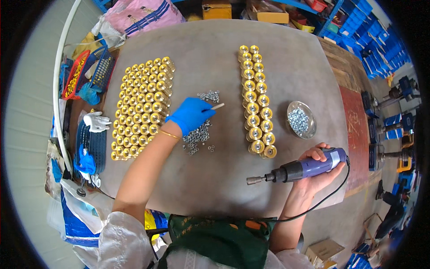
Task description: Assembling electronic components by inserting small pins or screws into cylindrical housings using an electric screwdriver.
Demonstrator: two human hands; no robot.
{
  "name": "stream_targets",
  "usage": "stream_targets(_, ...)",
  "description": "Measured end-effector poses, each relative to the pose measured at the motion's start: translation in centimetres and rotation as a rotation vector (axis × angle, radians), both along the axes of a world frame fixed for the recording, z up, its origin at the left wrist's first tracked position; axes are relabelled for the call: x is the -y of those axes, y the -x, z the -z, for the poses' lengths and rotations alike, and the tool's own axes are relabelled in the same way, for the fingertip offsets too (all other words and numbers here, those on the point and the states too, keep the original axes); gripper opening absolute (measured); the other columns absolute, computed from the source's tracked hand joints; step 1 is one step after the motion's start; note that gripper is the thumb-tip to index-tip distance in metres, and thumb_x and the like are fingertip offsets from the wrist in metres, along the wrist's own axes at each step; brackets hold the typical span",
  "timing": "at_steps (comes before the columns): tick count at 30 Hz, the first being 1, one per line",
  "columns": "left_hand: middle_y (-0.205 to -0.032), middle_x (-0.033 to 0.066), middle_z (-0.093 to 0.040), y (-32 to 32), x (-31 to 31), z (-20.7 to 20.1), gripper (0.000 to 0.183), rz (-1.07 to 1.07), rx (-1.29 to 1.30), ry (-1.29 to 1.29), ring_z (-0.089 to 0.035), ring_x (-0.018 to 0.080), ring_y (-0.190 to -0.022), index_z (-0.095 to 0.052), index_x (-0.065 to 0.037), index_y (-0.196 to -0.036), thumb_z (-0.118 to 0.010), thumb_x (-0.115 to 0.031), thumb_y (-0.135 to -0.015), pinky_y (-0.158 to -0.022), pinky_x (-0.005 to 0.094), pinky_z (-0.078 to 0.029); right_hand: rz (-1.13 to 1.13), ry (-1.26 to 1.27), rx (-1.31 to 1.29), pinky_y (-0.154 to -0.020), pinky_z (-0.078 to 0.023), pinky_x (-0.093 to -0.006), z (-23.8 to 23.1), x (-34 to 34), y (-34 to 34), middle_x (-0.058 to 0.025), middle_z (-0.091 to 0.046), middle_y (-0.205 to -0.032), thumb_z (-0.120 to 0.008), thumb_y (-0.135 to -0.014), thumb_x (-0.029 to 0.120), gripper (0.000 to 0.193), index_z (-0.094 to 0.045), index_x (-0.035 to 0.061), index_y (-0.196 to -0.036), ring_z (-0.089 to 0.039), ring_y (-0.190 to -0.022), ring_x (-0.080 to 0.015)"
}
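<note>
My left hand (191, 115), in a blue glove, is closed on a short thin white stick (217, 106). It is over loose hex nuts (197, 134) scattered on the grey tabletop. My bare right hand (319, 169) grips a purple corded electric screwdriver (309, 167), whose socket tip points left. Between the hands, further back, stand two columns of gold-coloured round metal parts (252, 108). A larger block of similar brass parts (140, 107) stands in several rows left of my left hand. A clear round dish (307, 133) of nuts sits above the screwdriver.
At the left edge are a red basket (71, 80) with yellow pieces, a blue basket (104, 67) and a white glove (96, 121). The black screwdriver cord (322, 202) loops down toward my apron (215, 235). Blue bins (354, 20) fill shelving at the back right.
</note>
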State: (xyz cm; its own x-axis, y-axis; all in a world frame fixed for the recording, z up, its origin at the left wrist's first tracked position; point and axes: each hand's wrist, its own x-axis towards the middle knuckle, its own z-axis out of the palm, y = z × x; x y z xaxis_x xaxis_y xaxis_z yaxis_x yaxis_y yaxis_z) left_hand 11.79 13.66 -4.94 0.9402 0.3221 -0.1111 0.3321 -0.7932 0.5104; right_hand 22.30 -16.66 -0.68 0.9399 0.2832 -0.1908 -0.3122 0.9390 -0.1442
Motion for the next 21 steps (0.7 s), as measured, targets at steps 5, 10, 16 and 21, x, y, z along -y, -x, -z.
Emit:
stream_targets(5,-0.069,0.0079,-0.057,5.9,1.6,-3.0,0.017,-0.288,0.296,0.101,-0.050,0.0111,-0.059,-0.062,-0.002,-0.085,-0.062,-0.016,-0.078,-0.054,0.0263,-0.041,-0.032,-0.028,-0.005,-0.057,-0.045,-0.0253,-0.6,-0.2,-0.1,-0.0087,-0.051,-0.086,-0.059,-0.076,0.045,0.048,-0.048,0.0010,-0.092,-0.048,-0.059,-0.0125)
stream_targets(10,-0.064,-0.0006,-0.050,14.9,1.0,-5.1,0.012,-0.500,0.224,0.142,-0.043,0.0065,-0.059,-0.061,-0.003,-0.080,-0.064,-0.013,-0.077,-0.053,0.0226,-0.036,-0.031,-0.031,0.022,-0.058,-0.045,-0.0248,-0.2,-0.6,-0.6,-0.0082,-0.049,-0.084,-0.060,-0.075,0.044,0.049,-0.045,0.0018,-0.094,-0.048,-0.060,-0.0121)
stream_targets(16,-0.062,0.0061,-0.055,17.7,1.9,-4.0,0.013,-0.530,0.244,0.033,-0.050,0.0130,-0.056,-0.061,-0.004,-0.077,-0.067,-0.015,-0.074,-0.053,0.0262,-0.041,-0.079,0.019,0.053,-0.059,-0.045,-0.0244,-0.4,-1.9,0.2,-0.0084,-0.049,-0.084,-0.060,-0.075,0.044,0.049,-0.045,0.0013,-0.094,-0.048,-0.060,-0.0122)
stream_targets(21,-0.074,0.0111,-0.055,17.8,2.1,-3.1,0.019,-0.411,0.221,-0.163,-0.054,0.0246,-0.065,-0.058,-0.005,-0.082,-0.067,-0.019,-0.073,-0.056,0.0322,-0.043,-0.085,0.017,0.064,-0.059,-0.045,-0.0247,-0.6,-1.3,0.2,-0.0082,-0.049,-0.084,-0.060,-0.075,0.045,0.050,-0.045,0.0010,-0.094,-0.048,-0.060,-0.0124)
